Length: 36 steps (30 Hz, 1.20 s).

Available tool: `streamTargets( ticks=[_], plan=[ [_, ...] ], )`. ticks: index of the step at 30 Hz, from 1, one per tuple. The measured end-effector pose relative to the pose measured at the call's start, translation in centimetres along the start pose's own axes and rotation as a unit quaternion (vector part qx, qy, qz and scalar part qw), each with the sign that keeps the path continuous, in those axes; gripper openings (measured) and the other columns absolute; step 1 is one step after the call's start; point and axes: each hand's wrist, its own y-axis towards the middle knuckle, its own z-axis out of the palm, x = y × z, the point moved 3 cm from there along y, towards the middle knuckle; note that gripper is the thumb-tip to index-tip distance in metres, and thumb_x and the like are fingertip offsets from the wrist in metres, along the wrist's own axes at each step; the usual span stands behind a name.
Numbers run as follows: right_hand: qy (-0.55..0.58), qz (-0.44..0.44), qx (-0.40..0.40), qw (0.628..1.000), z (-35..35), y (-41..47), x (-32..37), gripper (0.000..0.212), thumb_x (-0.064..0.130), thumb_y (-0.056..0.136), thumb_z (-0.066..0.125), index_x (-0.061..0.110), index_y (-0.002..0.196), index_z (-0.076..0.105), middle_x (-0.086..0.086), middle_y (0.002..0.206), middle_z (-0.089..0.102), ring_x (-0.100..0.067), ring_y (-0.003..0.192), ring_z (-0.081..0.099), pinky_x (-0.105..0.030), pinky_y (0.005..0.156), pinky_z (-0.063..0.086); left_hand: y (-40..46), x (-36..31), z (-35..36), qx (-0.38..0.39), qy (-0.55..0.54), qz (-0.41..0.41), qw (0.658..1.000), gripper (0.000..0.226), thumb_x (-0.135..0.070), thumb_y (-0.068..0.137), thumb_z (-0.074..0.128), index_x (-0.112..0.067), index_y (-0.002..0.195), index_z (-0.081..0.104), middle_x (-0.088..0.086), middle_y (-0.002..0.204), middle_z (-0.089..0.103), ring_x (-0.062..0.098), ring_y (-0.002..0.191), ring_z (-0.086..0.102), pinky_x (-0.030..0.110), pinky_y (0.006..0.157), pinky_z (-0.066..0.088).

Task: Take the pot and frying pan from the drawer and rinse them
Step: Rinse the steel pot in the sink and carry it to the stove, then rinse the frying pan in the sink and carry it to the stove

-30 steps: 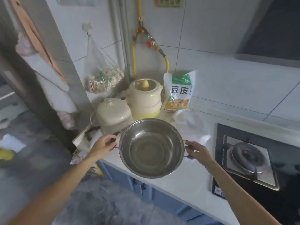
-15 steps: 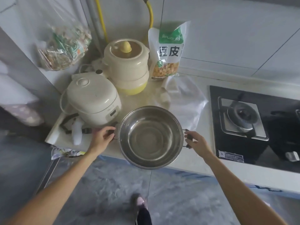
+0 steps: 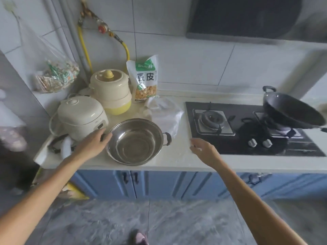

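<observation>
A steel pot (image 3: 134, 142) with two dark side handles stands on the white counter (image 3: 177, 162), near its front edge. My left hand (image 3: 92, 145) grips the pot's left handle. Away from the pot's right handle, my right hand (image 3: 203, 149) hovers with relaxed fingers, holding nothing, by the stove's front left corner. At the far right a dark frying pan (image 3: 292, 112) sits tilted on the stove's right burner.
A cream rice cooker (image 3: 79, 117) and a cream stew pot (image 3: 111, 92) crowd the counter behind the steel pot. A food bag (image 3: 146, 80) leans on the wall, with crumpled plastic (image 3: 164, 115) below it. The black gas stove (image 3: 214, 121) lies right. Blue cabinet doors (image 3: 159, 184) are shut.
The pot has come down from in front of the counter onto it. My right hand has let go of its right handle and moved off to the right. The view has pulled back.
</observation>
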Motion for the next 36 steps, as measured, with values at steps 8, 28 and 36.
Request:
streamTargets(
  ticks=[8,28,36],
  plan=[
    [-0.089,-0.097,-0.075,0.988,-10.2,-13.8,6.5,0.042,0.029,0.091,0.055,0.021,0.132,0.051,0.001,0.131,0.059,-0.018,0.117,0.057,-0.031,0.099,0.044,-14.3,-9.5,-10.9,-0.12,0.047,0.056,0.99,0.054,-0.054,0.094,0.026,-0.021,0.13,0.05,0.003,0.139,0.051,0.025,0.125,0.048,0.039,0.1,0.037],
    [-0.246,-0.188,-0.356,0.882,-20.2,-29.0,25.9,0.048,0.038,0.093,0.048,0.023,0.138,0.041,0.005,0.141,0.048,-0.02,0.128,0.047,-0.036,0.103,0.038,-27.2,-16.5,-29.4,-0.342,0.11,0.104,0.928,0.042,-0.052,0.093,0.025,-0.016,0.084,0.046,0.013,0.111,0.061,0.028,0.099,0.052,0.036,0.077,0.037],
    [-0.24,-0.135,-0.377,0.884,-20.1,-30.6,24.4,0.051,0.039,0.09,0.051,0.022,0.138,0.041,0.003,0.141,0.049,-0.022,0.125,0.049,-0.04,0.101,0.041,-25.3,-18.4,-27.2,-0.308,0.101,0.158,0.933,0.059,-0.051,0.095,0.025,-0.008,0.125,0.05,0.012,0.133,0.054,0.029,0.12,0.05,0.039,0.093,0.039]
  ],
)
